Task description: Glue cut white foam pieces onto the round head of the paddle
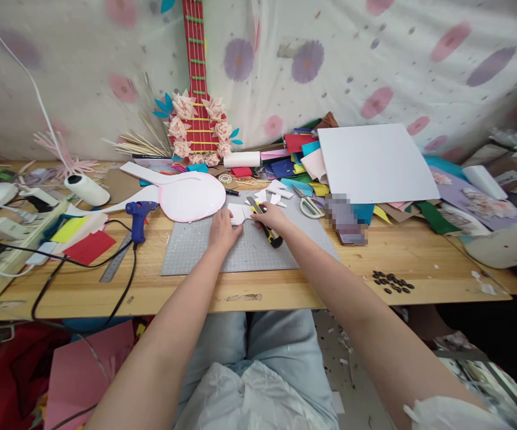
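Note:
My right hand (269, 218) is closed around a yellow and black utility knife (272, 236), its blade end pointing away from me over small white board pieces. Beside it, my left hand (223, 229) has its fingers bent and holds a small white board piece (238, 213) down on the grey cutting mat (195, 251). Several white offcuts (274, 192) lie just beyond both hands. A black pen (232, 192) rests above my left hand, and scissors with pale handles (311, 207) lie to the right of my right hand.
Left of the mat are a white guitar-shaped cutout (193, 200), a blue glue gun (138, 220) with its cable, and a steel ruler (115, 263). A red paper guitar (198, 125) stands behind. To the right are a large white board (375, 167) and several black buttons (392, 282).

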Demonstrator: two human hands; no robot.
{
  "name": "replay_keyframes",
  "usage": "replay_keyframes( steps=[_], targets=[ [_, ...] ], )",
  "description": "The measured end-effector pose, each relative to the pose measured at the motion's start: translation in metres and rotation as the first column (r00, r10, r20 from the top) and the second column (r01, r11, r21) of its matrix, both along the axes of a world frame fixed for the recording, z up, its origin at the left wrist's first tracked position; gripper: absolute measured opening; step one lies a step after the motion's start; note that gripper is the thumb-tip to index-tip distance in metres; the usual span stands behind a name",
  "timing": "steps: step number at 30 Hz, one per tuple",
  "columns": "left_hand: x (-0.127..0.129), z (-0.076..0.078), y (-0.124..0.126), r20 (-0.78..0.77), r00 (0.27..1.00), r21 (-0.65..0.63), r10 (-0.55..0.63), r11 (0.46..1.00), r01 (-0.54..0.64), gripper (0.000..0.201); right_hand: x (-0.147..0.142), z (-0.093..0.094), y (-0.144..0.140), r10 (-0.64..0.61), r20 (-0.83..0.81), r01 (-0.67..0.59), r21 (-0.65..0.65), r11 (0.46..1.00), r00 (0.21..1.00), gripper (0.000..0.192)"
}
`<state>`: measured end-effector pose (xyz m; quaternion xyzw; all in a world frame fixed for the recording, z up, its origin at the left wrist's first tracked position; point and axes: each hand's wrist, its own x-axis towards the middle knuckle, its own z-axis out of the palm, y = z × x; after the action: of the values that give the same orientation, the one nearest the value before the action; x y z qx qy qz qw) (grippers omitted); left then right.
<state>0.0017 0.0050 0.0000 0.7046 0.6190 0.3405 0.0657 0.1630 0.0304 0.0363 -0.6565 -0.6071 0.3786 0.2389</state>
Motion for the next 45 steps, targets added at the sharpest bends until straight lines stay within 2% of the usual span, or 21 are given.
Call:
replay_keyframes(
  steps=[4, 8, 12, 15, 19, 24, 28, 31, 34, 36, 39, 41, 43, 45],
  targets=[
    [-0.005, -0.001, 0.000, 0.172, 0.985, 0.075, 0.010, 0.997, -0.024, 0.035, -0.007, -0.003, 0.015, -0.143, 0.004, 0.142, 0.061, 0.988, 0.990, 0.047],
    [-0.008, -0.003, -0.001, 0.250, 0.967, 0.145, -0.043, 0.989, 0.007, 0.036, -0.011, -0.001, 0.020, -0.193, -0.182, 0.198, 0.007, 0.980, 0.964, 0.047],
    [-0.008, -0.006, 0.000, 0.275, 0.954, 0.173, -0.120, 0.982, 0.074, 0.036, -0.020, 0.005, 0.016, -0.183, -0.510, 0.122, -0.151, 0.981, 0.841, 0.020],
    [-0.009, -0.008, 0.001, 0.305, 0.938, 0.189, -0.162, 0.976, 0.107, 0.035, -0.023, 0.010, 0.015, -0.166, -0.658, 0.018, -0.225, 0.974, 0.734, 0.004],
    [-0.009, -0.007, 0.000, 0.305, 0.941, 0.160, -0.148, 0.982, 0.102, 0.034, -0.015, 0.015, 0.016, -0.152, -0.707, 0.009, -0.202, 0.979, 0.691, 0.006],
    [-0.007, -0.002, -0.004, 0.147, 0.968, 0.127, -0.202, 0.975, 0.184, 0.033, -0.005, 0.019, 0.021, -0.167, -0.690, -0.005, -0.240, 0.971, 0.704, 0.020],
    [-0.006, 0.000, -0.007, 0.062, 0.974, 0.107, -0.216, 0.972, 0.209, 0.032, -0.006, 0.019, 0.028, -0.231, -0.622, 0.157, -0.172, 0.972, 0.748, 0.018],
    [-0.006, 0.000, -0.008, 0.017, 0.982, 0.077, -0.190, 0.979, 0.188, 0.029, -0.002, 0.018, 0.036, -0.289, -0.570, 0.308, -0.065, 0.949, 0.769, 0.022],
    [-0.006, 0.000, -0.008, -0.005, 0.988, 0.054, -0.155, 0.986, 0.155, 0.030, 0.013, 0.018, 0.042, -0.318, -0.315, 0.366, 0.108, 0.924, 0.894, 0.034],
    [-0.005, 0.000, -0.008, -0.015, 0.990, 0.036, -0.140, 0.989, 0.140, 0.031, 0.023, 0.021, 0.043, -0.300, -0.009, 0.296, 0.200, 0.934, 0.954, 0.043],
    [-0.004, 0.000, -0.008, -0.040, 0.992, 0.041, -0.119, 0.992, 0.121, 0.029, 0.027, 0.027, 0.037, -0.249, 0.361, 0.162, 0.255, 0.953, 0.898, 0.037],
    [-0.004, 0.001, -0.008, -0.058, 0.991, 0.052, -0.116, 0.991, 0.119, 0.026, 0.018, 0.032, 0.028, -0.137, 0.474, 0.030, 0.226, 0.974, 0.870, 0.031],
    [-0.004, 0.002, -0.008, -0.077, 0.990, 0.031, -0.120, 0.992, 0.122, 0.021, 0.002, 0.035, 0.018, 0.051, 0.526, -0.144, 0.138, 0.980, 0.849, 0.031],
    [-0.004, 0.003, -0.008, -0.091, 0.991, -0.020, -0.100, 0.995, 0.099, 0.015, -0.015, 0.034, 0.009, 0.188, 0.598, -0.310, 0.107, 0.945, 0.779, 0.029]
  ],
)
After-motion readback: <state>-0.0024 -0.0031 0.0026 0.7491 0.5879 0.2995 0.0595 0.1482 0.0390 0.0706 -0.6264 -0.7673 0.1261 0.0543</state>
